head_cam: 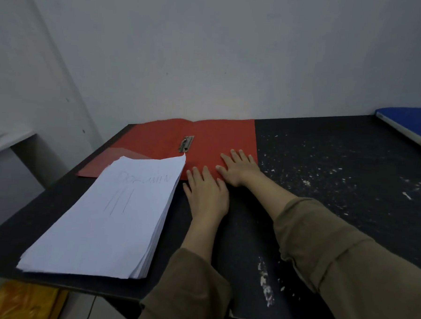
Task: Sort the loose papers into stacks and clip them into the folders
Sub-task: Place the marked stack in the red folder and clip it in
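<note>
A red folder (pixel 218 135) lies spread open on the dark table (pixel 338 166) near the wall, with a metal clip (pixel 186 143) at its spine. A thick stack of white papers (pixel 109 217) with handwriting on the top sheet lies to the left, its far corner overlapping the folder. My right hand (pixel 239 167) lies flat with straight fingers on the folder's right flap. My left hand (pixel 206 195) lies flat beside the stack, fingertips touching the folder's near edge. Neither hand holds anything.
A blue folder (pixel 411 123) sits at the table's far right edge. Something yellow (pixel 24 300) lies on the floor under the table's near left corner. White flecks mark the table's right side. A grey wall runs right behind the table.
</note>
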